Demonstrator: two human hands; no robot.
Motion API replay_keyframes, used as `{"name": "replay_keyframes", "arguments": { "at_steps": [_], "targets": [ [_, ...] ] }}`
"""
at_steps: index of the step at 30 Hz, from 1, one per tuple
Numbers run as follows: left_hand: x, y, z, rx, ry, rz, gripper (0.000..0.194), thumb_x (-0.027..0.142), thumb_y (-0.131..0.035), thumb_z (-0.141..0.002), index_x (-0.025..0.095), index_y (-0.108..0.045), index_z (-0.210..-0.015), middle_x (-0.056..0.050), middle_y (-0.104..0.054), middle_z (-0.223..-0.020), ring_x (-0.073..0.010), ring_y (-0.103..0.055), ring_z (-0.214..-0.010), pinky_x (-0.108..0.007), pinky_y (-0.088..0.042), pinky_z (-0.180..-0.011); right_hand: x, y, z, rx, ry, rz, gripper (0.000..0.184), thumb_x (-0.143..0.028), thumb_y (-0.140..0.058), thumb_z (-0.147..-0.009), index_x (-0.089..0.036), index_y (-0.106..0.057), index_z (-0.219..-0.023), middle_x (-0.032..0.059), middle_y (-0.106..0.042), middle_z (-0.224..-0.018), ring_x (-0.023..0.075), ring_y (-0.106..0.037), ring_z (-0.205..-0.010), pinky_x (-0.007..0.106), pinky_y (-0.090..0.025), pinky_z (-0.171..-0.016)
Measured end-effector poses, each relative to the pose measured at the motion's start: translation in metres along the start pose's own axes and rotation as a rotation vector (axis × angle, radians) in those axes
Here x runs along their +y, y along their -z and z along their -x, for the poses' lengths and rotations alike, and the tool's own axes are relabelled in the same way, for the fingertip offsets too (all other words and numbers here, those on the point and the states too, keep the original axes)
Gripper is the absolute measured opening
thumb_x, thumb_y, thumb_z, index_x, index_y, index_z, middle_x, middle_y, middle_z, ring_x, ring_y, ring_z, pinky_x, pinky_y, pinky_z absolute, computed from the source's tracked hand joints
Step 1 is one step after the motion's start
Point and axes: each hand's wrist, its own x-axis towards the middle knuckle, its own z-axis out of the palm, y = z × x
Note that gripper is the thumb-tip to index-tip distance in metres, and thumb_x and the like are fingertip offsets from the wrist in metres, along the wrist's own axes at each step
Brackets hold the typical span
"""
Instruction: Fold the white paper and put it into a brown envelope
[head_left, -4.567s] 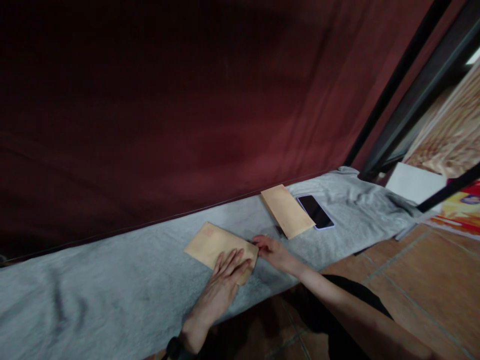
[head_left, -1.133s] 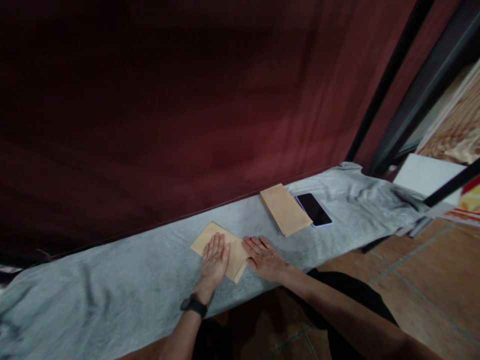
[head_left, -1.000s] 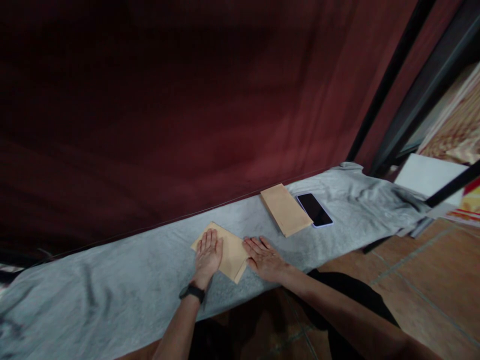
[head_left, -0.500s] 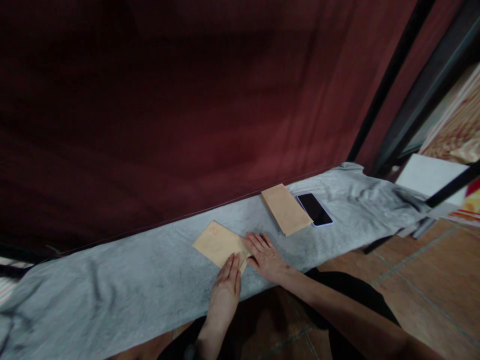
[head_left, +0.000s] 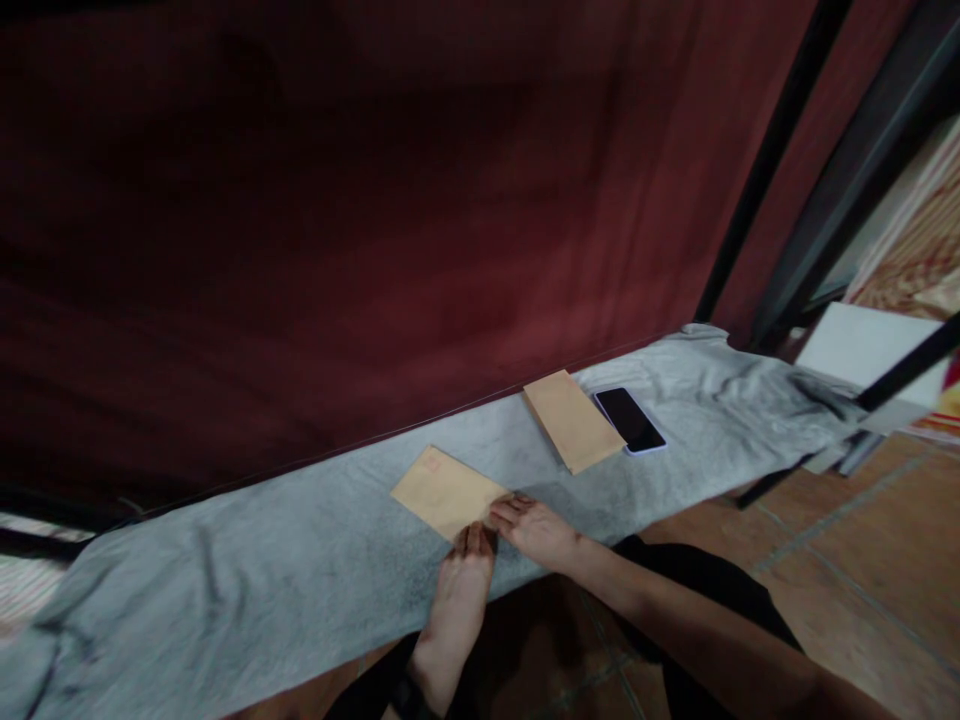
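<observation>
A tan paper envelope (head_left: pixel 446 490) lies flat on the grey cloth, with a faint reddish print near its far left corner. My left hand (head_left: pixel 463 578) has its fingers bent over the near edge of this envelope. Close beside it, my right hand (head_left: pixel 534 530) has its fingers curled at the envelope's right end. Both hands hide that end, and my thumbs are out of sight. Further right, apart from my hands, lies a tan stack of envelopes (head_left: pixel 574 422), its corner touching a dark-screened phone (head_left: pixel 630 420) in a pale purple case.
Grey cloth (head_left: pixel 285 560) covers the long narrow bench. A dark red curtain (head_left: pixel 420 230) rises behind it. On the right stand a black post (head_left: pixel 772 160) and a white panel (head_left: pixel 862 345). Brown floor tiles (head_left: pixel 862 560) show below.
My fingers have gone from lying nearly flat to bent and drawn in at the envelope's near right end. The fold visible there before is now covered.
</observation>
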Motion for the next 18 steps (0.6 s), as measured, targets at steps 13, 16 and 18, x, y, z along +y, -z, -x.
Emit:
{"name": "replay_keyframes", "arguments": {
  "at_steps": [13, 16, 18],
  "targets": [
    [-0.016, 0.057, -0.009, 0.25, -0.004, 0.02, 0.04, 0.005, -0.04, -0.093, 0.016, -0.068, -0.12, -0.014, -0.07, -0.124, -0.0274, -0.065, -0.117, -0.044, -0.052, -0.103, 0.001, 0.017, -0.012, 0.073, -0.258, -0.373, 0.033, -0.013, -0.049, -0.096, -0.019, -0.065, -0.123, 0.0109, -0.071, -0.121, 0.0229, -0.069, -0.104, 0.034, -0.053, -0.092],
    [-0.034, 0.081, -0.016, 0.566, -0.001, 0.185, 0.049, 0.021, -0.043, -0.099, 0.017, -0.045, -0.148, -0.013, -0.049, -0.152, -0.028, -0.045, -0.141, -0.051, -0.035, -0.119, 0.008, 0.027, -0.021, 0.218, -0.663, -1.016, 0.02, -0.022, -0.051, -0.095, -0.019, -0.071, -0.099, 0.0081, -0.076, -0.099, 0.0226, -0.072, -0.094, 0.032, -0.055, -0.086],
    [-0.047, 0.08, -0.026, 0.681, 0.096, 0.327, 0.056, 0.028, -0.04, -0.101, 0.02, -0.03, -0.156, -0.012, -0.041, -0.159, -0.0255, -0.039, -0.146, -0.05, -0.035, -0.119, 0.011, 0.028, -0.024, 0.24, -0.809, -1.293, 0.02, -0.026, -0.051, -0.093, -0.017, -0.068, -0.089, 0.0069, -0.076, -0.086, 0.0218, -0.074, -0.084, 0.032, -0.058, -0.078]
  ]
}}
